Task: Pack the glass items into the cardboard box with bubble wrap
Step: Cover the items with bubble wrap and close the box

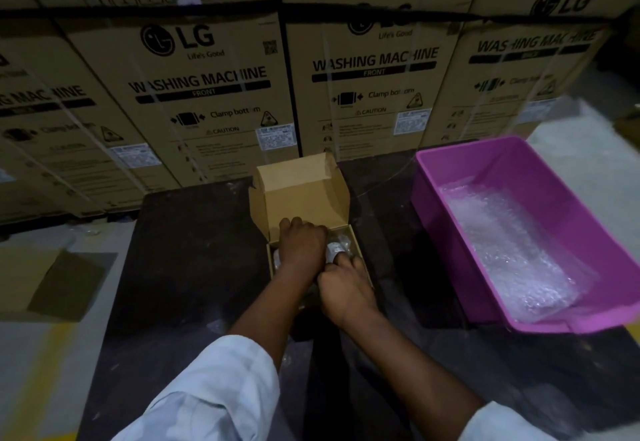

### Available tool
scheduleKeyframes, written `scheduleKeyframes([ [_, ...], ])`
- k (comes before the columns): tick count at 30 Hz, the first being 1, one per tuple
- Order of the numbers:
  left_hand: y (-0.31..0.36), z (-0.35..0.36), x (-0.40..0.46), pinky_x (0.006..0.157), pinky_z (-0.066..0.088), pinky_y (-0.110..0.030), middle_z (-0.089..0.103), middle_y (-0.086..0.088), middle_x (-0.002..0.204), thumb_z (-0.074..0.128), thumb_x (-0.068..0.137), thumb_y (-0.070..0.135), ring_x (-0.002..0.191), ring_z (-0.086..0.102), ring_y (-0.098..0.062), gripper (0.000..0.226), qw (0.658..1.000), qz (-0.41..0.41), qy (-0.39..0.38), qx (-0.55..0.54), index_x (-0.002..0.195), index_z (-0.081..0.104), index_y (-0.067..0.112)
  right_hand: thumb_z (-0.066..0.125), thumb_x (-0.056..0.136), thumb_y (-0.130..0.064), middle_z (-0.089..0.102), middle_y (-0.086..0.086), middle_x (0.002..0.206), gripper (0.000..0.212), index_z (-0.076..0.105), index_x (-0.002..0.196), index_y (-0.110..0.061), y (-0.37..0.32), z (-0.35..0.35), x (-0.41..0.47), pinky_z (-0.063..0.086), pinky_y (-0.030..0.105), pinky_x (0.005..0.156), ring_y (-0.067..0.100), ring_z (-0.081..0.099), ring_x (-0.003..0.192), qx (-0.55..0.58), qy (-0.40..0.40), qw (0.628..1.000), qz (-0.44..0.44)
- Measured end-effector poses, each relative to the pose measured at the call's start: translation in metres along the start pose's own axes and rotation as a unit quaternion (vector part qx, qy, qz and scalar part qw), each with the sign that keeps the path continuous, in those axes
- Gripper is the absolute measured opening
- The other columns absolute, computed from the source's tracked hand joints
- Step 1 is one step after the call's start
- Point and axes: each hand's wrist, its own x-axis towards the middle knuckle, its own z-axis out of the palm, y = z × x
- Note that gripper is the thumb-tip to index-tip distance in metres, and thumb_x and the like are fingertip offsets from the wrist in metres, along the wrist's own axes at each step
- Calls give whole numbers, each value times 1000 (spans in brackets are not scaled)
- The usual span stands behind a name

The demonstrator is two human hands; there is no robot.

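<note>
The left hand [302, 243] is reaching down into the cardboard box [304, 195], knuckles up and fingers curled over toward the far wall, and it is lying across the left and middle of the box's open interior. What those fingers are closing on is hidden beneath the hand itself; it is probably a wrapped item, but the view is too dim and covered to say, so I cannot tell whether this hand is grasping or only pressing down. The right hand [343, 288] is coming in from the near right corner of the box, fingers bent, its fingertips touching a pale wrapped bundle [335, 250] that is sitting in the box just beside the left hand's knuckles. This hand appears to be pinching or tucking the bundle's clear wrap.

The bundle is lying between the two hands, ahead of the right hand and to the right of the left one, so the right hand is the nearer and better placed for the seating move. Its long axis cannot be read with so little of it showing. Another pale patch [276, 258] is showing at the box's left wall, under the left wrist.

The box's lid is standing open and upright at the far side, clear of both hands. The box is resting on a dark surface [194, 250]. To the right, well apart from the box, a pink plastic tub [446, 177] is holding loose bubble wrap [509, 246], on the right hand's side for any further padding.
</note>
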Motion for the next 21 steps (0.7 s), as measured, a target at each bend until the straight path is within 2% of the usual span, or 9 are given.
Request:
scheduleKeyframes([
  [3, -5, 2, 1, 93, 34, -38, 65, -7, 110, 54, 86, 22, 107, 54, -28, 30, 1000, 15, -14, -13, 115, 60, 21, 50, 89, -20, 63, 7, 113, 27, 66, 110, -14, 0, 1, -1, 31, 41, 98, 29, 43, 116, 5, 7, 1000, -12],
  [6, -22, 0, 8, 84, 44, -33, 65, -7, 113, 61, 86, 27, 105, 58, -27, 31, 990, 15, -36, -138, 116, 62, 22, 49, 89, -12, 56, 12, 116, 28, 65, 112, -9, 0, 2, -1, 40, 40, 92, 32, 48, 111, 47, 36, 998, -23],
  [8, -36, -3, 12, 81, 47, -30, 66, -4, 112, 65, 85, 28, 103, 61, -24, 30, 977, 47, -48, -204, 115, 65, 24, 48, 90, -8, 51, 13, 116, 26, 62, 112, -7, 0, 2, -1, 45, 39, 83, 31, 51, 107, 81, 30, 996, -27],
  [12, -52, -4, 10, 82, 41, -25, 64, -3, 114, 63, 87, 12, 106, 59, -21, 28, 971, 165, -65, -159, 113, 69, 19, 45, 89, 1, 53, 14, 114, 25, 61, 108, -3, 2, 2, 4, 45, 37, 76, 32, 56, 102, 75, 22, 997, -25],
  [15, -51, 1, 6, 89, 36, -29, 63, 2, 121, 58, 91, 19, 110, 57, -20, 28, 971, 230, -38, -47, 117, 67, 23, 44, 88, 2, 56, 15, 114, 28, 63, 108, -2, -1, 6, 6, 47, 38, 79, 31, 57, 104, 33, 11, 999, -27],
  [17, -47, -1, 4, 92, 30, -34, 62, 3, 122, 51, 95, 29, 111, 55, -21, 27, 970, 242, 3, 37, 118, 65, 28, 52, 84, 1, 62, 15, 104, 22, 69, 97, -3, -5, 7, 4, 50, 36, 71, 30, 60, 98, 14, 6, 999, -30],
  [19, -44, -2, 2, 93, 28, -36, 63, 1, 120, 47, 96, 33, 108, 56, -23, 27, 972, 222, 22, 75, 116, 65, 27, 75, 61, -4, 65, 10, 75, 7, 70, 65, -8, -8, 5, 5, 48, 27, 49, 26, 66, 71, -9, -6, 1000, -29],
  [21, -41, -1, -2, 93, 28, -37, 64, 0, 116, 47, 95, 32, 106, 57, -25, 25, 978, 192, 19, 84, 111, 65, 25, 86, 34, -9, 59, 4, 55, 26, 63, 44, -13, -8, 5, 10, 40, 20, 36, 20, 60, 49, 0, 22, 1000, -17],
])
